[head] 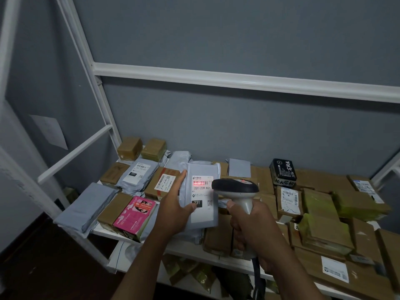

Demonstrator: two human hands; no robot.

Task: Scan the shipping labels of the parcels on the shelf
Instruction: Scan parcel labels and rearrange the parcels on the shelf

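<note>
I am in the middle of the job, as far as I can judge: the scanner's red light lies across the barcode of the shipping label (pixel 202 192) on the grey mailer (pixel 202 215) I have tilted up toward me, so this parcel is being read right now, and nothing here tells me how many of the others are already done. Plenty look left to do. The shelf (pixel 151 240) is crowded with parcels: another grey mailer with a label (pixel 138 172) lies to the left, a taped brown box with a barcode sticker (pixel 164 184) sits just beside my raised parcel, a pink box (pixel 135 215) rests near the front edge, a black packet (pixel 283 172) stands toward the back, and cardboard boxes (pixel 324 215) are piled to the right, some with labels facing up and others with none visible. My left hand (pixel 175 210) grips the raised mailer by its left edge, the thumb pressed on the front near the lower part of the label and the index finger stretched up along the side. My right hand (pixel 249 226) is wrapped tightly round the handle of the scanner (pixel 236 187), whose head points at the label from close by on the right.
</note>
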